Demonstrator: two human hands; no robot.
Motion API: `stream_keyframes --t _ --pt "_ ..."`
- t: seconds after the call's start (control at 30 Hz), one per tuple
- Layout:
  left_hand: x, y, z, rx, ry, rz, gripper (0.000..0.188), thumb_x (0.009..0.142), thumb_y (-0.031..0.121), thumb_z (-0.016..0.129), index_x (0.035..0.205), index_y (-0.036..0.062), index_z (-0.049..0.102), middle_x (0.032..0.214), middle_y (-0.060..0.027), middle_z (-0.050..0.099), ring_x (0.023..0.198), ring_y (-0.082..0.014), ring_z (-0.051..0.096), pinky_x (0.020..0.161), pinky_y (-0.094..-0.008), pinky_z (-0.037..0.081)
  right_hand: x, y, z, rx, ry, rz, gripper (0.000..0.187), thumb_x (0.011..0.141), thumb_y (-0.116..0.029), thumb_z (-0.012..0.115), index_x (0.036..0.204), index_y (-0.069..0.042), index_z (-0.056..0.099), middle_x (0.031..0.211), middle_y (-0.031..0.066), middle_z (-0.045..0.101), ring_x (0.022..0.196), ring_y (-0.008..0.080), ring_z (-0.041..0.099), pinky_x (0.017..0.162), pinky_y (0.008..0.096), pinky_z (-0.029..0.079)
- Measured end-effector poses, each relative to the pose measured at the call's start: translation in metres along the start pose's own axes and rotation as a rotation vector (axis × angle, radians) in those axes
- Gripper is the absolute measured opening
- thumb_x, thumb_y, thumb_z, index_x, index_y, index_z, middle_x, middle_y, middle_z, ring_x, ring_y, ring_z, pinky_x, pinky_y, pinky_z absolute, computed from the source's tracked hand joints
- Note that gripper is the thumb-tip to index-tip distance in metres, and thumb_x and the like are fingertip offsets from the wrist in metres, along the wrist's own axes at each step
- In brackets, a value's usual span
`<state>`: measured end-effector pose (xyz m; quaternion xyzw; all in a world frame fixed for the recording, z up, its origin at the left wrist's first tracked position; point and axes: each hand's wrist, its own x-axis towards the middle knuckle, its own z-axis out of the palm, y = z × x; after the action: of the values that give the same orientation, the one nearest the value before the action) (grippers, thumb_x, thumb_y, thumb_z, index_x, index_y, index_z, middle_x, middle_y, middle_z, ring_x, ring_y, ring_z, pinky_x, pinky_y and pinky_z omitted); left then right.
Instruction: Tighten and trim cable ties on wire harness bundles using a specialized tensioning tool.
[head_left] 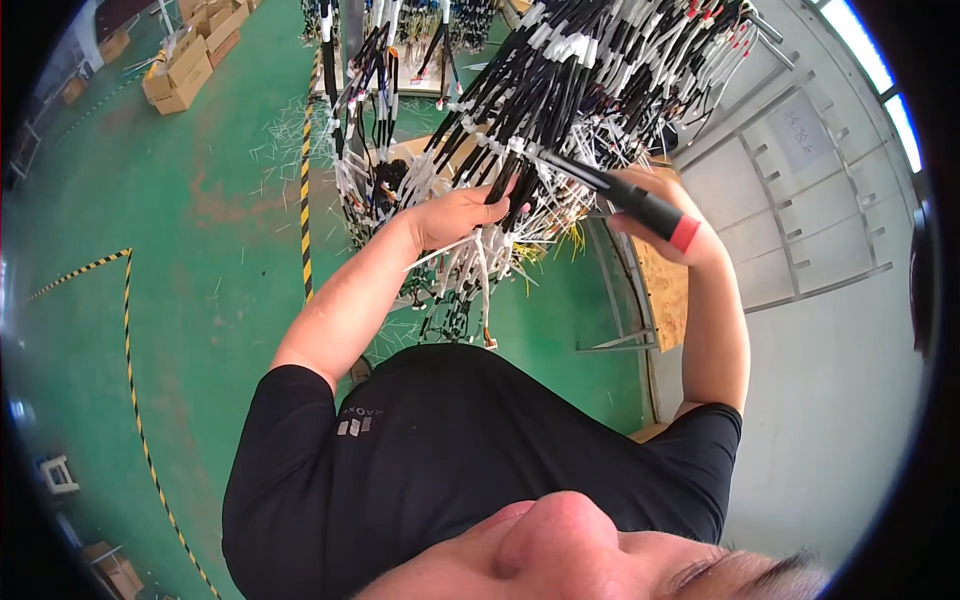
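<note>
My left hand (455,218) is closed around black-sleeved wires of a hanging wire harness (535,110), thumb and fingers pressed together on them. My right hand (650,190) grips a black cable tie gun (645,205) with a red rear end. Its narrow nose points left into the harness, just above and right of my left hand. Whether the nose touches the wires I cannot tell. Many white ties and loose tails (485,250) stick out around the bundle below my hands. My right fingers are partly hidden behind the tool.
More wire harnesses (375,80) hang at the far left of the bundle. Cardboard boxes (180,75) stand on the green floor (220,220), which carries yellow-black tape (306,190) and scattered white strips. A wooden board (662,290) and a metal rack (780,190) by the wall are on the right.
</note>
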<state>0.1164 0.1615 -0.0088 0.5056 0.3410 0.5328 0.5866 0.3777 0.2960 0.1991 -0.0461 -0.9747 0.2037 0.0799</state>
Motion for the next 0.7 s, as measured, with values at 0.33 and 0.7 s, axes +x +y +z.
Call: stream_keyframes --t 0.33,0.7 --pt "-0.007 0.011 0.009 0.021 0.063 0.013 0.06 0.115 0.031 0.052 0.167 0.0092 0.034 0.154 -0.0022 0.059 0.144 -0.0129 0.046 0.125 -0.0321 0.026 -0.003 -0.002 0.005 0.361 0.05 0.41 0.028 0.091 -0.016 0.082 0.113 -0.004 0.071 0.093 0.008 0.073 0.084 0.0184 0.066 0.079 0.0365 0.053" --pt "-0.007 0.018 0.01 0.127 0.048 -0.032 0.065 0.114 0.033 0.054 0.169 0.009 0.028 0.162 -0.0044 0.051 0.147 -0.0129 0.043 0.125 -0.0327 0.028 0.02 -0.028 0.001 -0.123 -0.076 0.068 0.045 0.087 -0.015 0.072 0.129 0.0 0.066 0.111 0.0207 0.072 0.1 0.0418 0.071 0.089 0.0434 0.056"
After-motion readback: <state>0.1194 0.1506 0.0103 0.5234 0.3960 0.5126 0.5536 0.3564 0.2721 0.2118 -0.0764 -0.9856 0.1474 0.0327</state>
